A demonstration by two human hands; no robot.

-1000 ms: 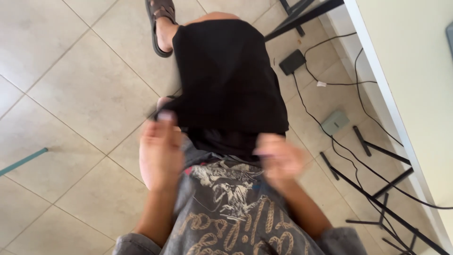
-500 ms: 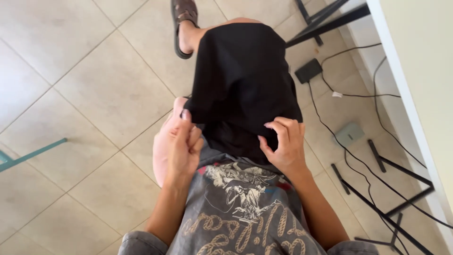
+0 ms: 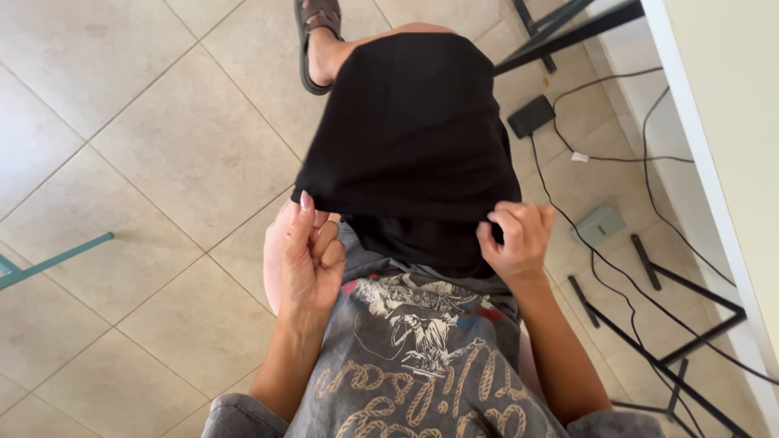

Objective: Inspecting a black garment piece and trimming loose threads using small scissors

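- Beige tiled floor (image 3: 162, 162) fills the view; white desk edge (image 3: 714, 162) runs down the right, black cables (image 3: 617, 158) trailing beneath it.
- Black garment (image 3: 414, 138) hangs spread over the lap, above a grey printed T-shirt (image 3: 414, 357).
- Left hand (image 3: 308, 259) pinches the garment's lower left corner, fingers curled.
- Right hand (image 3: 515, 239) grips the lower right hem, fingers closed on cloth.
- Sandalled foot (image 3: 319, 36) at top; small black adapter (image 3: 531, 116) on the tiles.

Both hands pinch a black cloth over the lap

Left hand (image 3: 312, 255) and right hand (image 3: 515, 239) grip the black garment (image 3: 414, 138) by its near edge, above a grey printed shirt (image 3: 422, 357).
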